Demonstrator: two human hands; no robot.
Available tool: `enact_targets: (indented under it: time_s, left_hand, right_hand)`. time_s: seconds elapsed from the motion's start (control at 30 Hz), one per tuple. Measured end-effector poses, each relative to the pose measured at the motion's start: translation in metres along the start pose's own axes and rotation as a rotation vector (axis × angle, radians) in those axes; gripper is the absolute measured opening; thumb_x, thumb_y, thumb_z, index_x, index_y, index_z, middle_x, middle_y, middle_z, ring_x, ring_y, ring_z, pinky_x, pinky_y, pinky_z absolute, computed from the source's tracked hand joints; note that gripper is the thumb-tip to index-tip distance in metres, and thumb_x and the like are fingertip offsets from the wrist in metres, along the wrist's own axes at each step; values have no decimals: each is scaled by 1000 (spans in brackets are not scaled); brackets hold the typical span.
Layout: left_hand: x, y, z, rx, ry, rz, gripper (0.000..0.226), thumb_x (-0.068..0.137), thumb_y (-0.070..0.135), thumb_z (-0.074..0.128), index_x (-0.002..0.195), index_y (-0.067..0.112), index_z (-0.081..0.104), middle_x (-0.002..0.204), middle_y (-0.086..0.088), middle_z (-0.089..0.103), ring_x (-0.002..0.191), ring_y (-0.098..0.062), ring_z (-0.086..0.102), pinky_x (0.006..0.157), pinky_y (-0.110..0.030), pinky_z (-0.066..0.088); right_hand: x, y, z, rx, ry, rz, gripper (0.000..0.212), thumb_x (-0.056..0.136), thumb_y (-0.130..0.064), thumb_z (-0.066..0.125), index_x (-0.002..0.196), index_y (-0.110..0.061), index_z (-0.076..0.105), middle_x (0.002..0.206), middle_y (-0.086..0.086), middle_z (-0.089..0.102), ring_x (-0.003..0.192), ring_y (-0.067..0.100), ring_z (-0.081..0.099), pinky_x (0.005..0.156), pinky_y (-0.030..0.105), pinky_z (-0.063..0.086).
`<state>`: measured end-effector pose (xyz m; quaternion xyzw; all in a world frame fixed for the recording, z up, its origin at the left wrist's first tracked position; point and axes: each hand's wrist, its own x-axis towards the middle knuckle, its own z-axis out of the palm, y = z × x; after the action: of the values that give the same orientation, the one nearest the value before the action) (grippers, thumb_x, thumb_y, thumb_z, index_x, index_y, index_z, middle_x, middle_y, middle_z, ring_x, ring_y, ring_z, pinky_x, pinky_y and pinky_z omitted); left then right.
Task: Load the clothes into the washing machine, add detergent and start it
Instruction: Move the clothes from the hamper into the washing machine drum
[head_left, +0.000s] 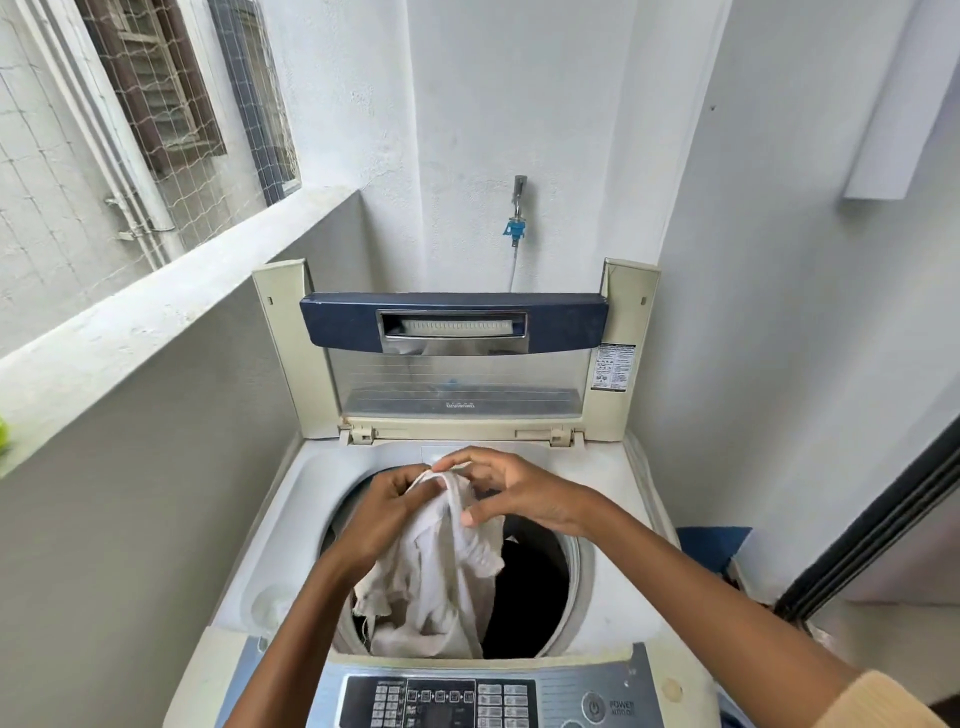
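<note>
A top-loading washing machine (613, 478) stands in a narrow white-walled corner, its lid (457, 358) folded up and standing upright at the back edge. Both of the person's hands are over the round drum opening (545, 587), holding a white garment (431, 561) between them. The left hand (384, 514) is closed on the cloth from the left, fingers curled around a bunched fold and a thin edge of fabric pinched near the top. The right hand (511, 493) comes in from the right, partly open; its fingertips pinch the same top edge of the garment while the thumb presses against the cloth lower down and the other fingers are spread loosely. The garment hangs from the two hands down into the drum, its lower part crumpled against the front-left rim of the opening, with a frayed corner draped over the edge. The rest of the drum to the right looks dark, and I cannot tell what lies inside it. Along the machine's front edge runs the control panel (467, 701), with rows of small buttons and a round power button (594, 706) toward the right. On the wall behind the lid is a tap (518, 208) with a blue fitting and a thin hose running down. A cream sleeve (878, 701) shows on the right arm at the lower right corner
</note>
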<state>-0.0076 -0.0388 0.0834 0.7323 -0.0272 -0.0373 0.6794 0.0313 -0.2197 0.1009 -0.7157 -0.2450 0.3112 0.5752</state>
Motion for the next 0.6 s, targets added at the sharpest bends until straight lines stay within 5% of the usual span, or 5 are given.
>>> enact_targets:
  time_s: [0.1,0.2,0.4,0.53,0.6]
  left_hand:
    - [-3,-5,-4,-29,-22,-24,21,91,11,54,90,-2,69,81,-12,69,71,-18,61,64,-26,48]
    - [0,-8,-13,-51,34,-52,18,90,11,55,85,1,69,78,-10,69,70,-18,62,65,-27,48]
    - [3,-33,-47,449,-259,-171,7,76,14,74,76,17,68,65,10,63,64,-5,54,63,-18,40]
    - [7,-52,-57,1040,254,-225,14,91,28,52,89,23,65,94,-4,69,88,-27,63,67,-29,41]
    - [5,-47,-47,950,486,-122,24,96,21,38,105,17,60,90,-9,68,87,-34,61,65,-32,38]
  right_hand:
    - [-5,8,-6,-104,-27,130,44,78,4,68,111,-20,53,101,2,65,81,3,61,77,17,49]
    - [-6,14,-15,-554,-63,231,11,86,-4,60,81,-14,56,71,2,59,60,16,59,49,13,44]
    - [-17,20,-44,-311,536,93,25,92,0,39,81,-16,55,57,12,59,32,17,54,32,20,36]
    - [-10,25,-39,-234,754,-16,46,90,1,37,89,-39,58,80,4,65,51,29,66,60,43,56]
    - [-7,34,-38,-239,900,-38,44,87,-6,38,88,-44,60,74,-9,65,66,28,71,72,52,53]
